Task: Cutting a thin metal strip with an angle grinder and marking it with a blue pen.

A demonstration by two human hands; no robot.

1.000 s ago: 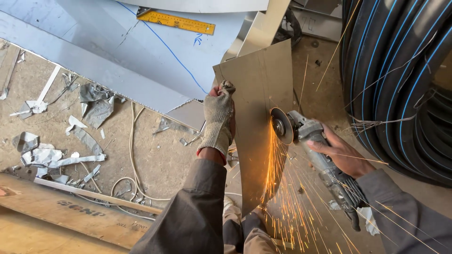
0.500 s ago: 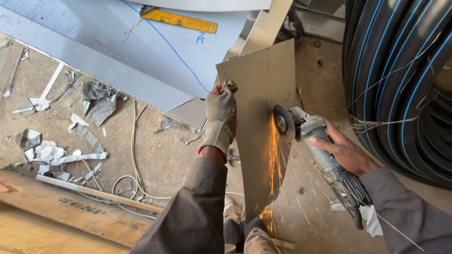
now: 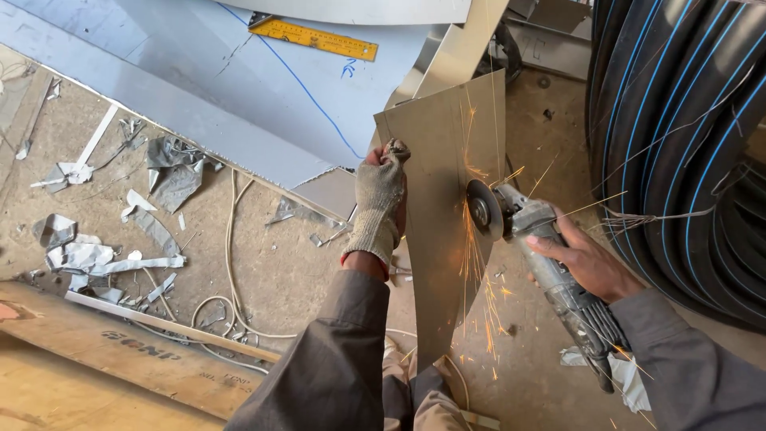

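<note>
My left hand point(image 3: 381, 191), in a knitted work glove, grips the left edge of a thin metal sheet piece point(image 3: 447, 144) that stands tilted on the floor. My right hand point(image 3: 586, 259), bare, holds an angle grinder point(image 3: 527, 239) by its body. The grinder's disc point(image 3: 481, 209) touches the sheet about halfway up. Orange sparks fall from the disc down across the sheet toward the floor near my knees.
A large grey metal sheet point(image 3: 199, 72) with a blue drawn line lies at the upper left, a yellow ruler point(image 3: 315, 36) on it. Metal scraps point(image 3: 104, 247) and a white cable point(image 3: 231, 271) litter the floor. Coiled black pipe point(image 3: 686, 152) stands at the right. A wooden board point(image 3: 120, 351) lies lower left.
The grinder disc has crept slightly upward along the sheet. The spray of sparks is narrower than a second ago. My left hand keeps its grip on the sheet's edge.
</note>
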